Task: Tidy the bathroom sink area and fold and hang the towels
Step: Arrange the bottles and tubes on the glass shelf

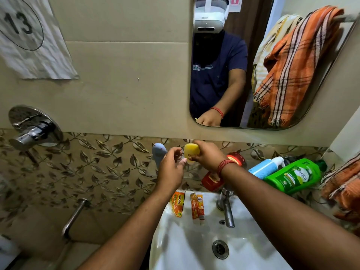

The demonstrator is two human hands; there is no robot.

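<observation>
A yellow soap bar (191,153) is held up over the glass shelf (153,169), below the mirror (272,65). My right hand (206,155) grips the soap from the right. My left hand (171,170) touches its left lower edge with the fingertips, beside a grey-blue object (158,152) on the shelf. An orange striped towel (296,61) hangs bunched on a rail at the upper right. Another orange towel (342,190) lies crumpled at the right edge.
On the shelf to the right lie a red bottle (216,180), a blue-white pump bottle (266,167) and a green bottle (294,176). Two orange sachets (178,203) (197,206) rest on the white sink (175,240) rim, left of the tap (227,207). A shower valve (33,127) sits left.
</observation>
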